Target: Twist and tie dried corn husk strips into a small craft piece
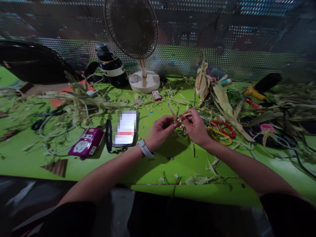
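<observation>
Both hands meet above the middle of the green table, working on a small piece of dried corn husk [174,112]. My left hand [161,131], with a pale watch band at the wrist, pinches the piece between thumb and fingers. From the other side my right hand [195,126] grips a strip of the same husk, its thumb and fingertips pressed together. Pale strips stick up and sideways between the fingers. Just right of my right hand lie scissors with red and yellow handles [222,131]. More dried husks [223,98] are piled beyond it.
Left of my hands lie a phone [125,128] and a purple device [86,143] with a white cable. A fan [144,80] and a dark bottle [113,69] stand at the back before a perforated metal screen [182,29]. Husk scraps cover much of the green table [148,169].
</observation>
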### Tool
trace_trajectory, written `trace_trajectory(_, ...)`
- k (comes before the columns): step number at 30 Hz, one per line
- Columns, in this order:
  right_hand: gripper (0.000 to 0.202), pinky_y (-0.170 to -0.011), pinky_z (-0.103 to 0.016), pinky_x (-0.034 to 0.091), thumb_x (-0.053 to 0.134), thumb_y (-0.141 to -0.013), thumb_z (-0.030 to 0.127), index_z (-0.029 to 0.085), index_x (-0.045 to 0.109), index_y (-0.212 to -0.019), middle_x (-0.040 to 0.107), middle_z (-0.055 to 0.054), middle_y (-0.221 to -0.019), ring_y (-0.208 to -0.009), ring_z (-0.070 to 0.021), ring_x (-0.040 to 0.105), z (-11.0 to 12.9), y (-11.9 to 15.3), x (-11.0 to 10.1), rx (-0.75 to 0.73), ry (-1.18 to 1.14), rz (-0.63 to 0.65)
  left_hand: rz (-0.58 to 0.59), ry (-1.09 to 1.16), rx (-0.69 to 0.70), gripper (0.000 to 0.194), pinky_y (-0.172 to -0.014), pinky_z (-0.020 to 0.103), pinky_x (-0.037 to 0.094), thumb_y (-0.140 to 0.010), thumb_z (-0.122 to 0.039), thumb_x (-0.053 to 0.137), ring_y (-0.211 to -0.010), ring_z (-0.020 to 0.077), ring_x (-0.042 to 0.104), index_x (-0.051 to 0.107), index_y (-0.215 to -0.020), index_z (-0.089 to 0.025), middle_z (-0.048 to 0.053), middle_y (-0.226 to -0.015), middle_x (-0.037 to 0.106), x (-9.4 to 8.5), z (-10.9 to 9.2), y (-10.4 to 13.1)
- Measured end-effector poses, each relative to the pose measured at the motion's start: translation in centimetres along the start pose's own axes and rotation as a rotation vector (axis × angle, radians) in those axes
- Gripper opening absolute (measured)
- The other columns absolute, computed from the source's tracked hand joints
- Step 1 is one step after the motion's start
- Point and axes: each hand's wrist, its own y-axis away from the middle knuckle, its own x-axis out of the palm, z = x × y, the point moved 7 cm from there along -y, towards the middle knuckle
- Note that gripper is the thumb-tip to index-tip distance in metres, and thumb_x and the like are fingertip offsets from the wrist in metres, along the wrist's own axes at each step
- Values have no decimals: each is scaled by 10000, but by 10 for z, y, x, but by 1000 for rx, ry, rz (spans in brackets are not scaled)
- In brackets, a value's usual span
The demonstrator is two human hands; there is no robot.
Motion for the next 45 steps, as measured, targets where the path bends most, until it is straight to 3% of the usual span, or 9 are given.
trace_trajectory(5,322,-508,-240,452,554,-842,520,236,445,-949,606,12,-749,-570,-114,563,-11,0,6,172,-197,38,-120,184,-149,302,-754,253,495,-655,-289,784,-727,89,624,673,-909,-172,3,-828,697,-12,10,-3)
trace_trajectory(11,531,-465,-259,383,554,-830,556,190,459,-1202,561,40,-577,-477,-131,496,-12,-3,8,270,-42,270,-167,161,-141,269,-720,229,476,-660,-269,774,-694,72,579,676,-888,-165,-4,-791,670,-33,3,-16)
trace_trajectory(15,282,-604,-286,401,491,-911,403,160,632,-934,647,-43,-753,-663,-157,562,11,-8,-4,-110,381,235,-130,53,-85,247,-733,232,468,-716,-275,728,-708,74,565,650,-919,-157,1,-796,649,-38,-1,-22)
trace_trajectory(19,233,-687,-337,376,425,-933,188,135,648,-888,653,-101,-814,-771,-202,548,43,6,4,-585,965,169,-37,-190,-55,204,-673,241,453,-790,-290,646,-670,90,542,625,-939,-151,8,-755,622,-33,-2,-20)
trace_trajectory(22,236,-769,-361,401,401,-925,128,151,636,-919,656,-121,-970,-920,-225,548,55,20,15,-852,1083,168,54,-517,78,176,-625,256,431,-827,-281,587,-645,112,524,631,-942,-155,28,-748,615,-23,-13,-15)
trace_trajectory(24,224,-856,-383,405,395,-928,137,165,617,-939,633,-123,-1108,-1036,-236,527,56,22,17,-907,1039,155,109,-712,240,164,-684,294,445,-829,-246,568,-729,150,556,647,-945,-160,65,-826,640,-11,-25,-9)
trace_trajectory(29,207,-666,-341,423,375,-953,210,162,575,-929,631,-86,-791,-701,-196,545,37,9,5,-636,925,56,94,-710,394,205,-853,369,459,-825,-255,601,-882,191,597,645,-1006,-169,102,-936,667,0,-41,0)
trace_trajectory(37,294,-522,-270,366,317,-982,376,189,532,-912,640,-57,-757,-581,-155,567,31,10,0,-455,667,-61,140,25,-81,269,-790,284,510,-846,-407,592,-810,115,615,573,-990,-181,27,-917,621,7,-10,2)
trace_trajectory(45,207,-508,-259,377,416,-941,387,204,509,-916,636,-33,-729,-590,-154,581,24,6,-4,-217,429,-19,56,59,-31,319,-780,278,510,-729,-347,735,-796,119,626,622,-968,-167,30,-895,674,2,-9,-1)
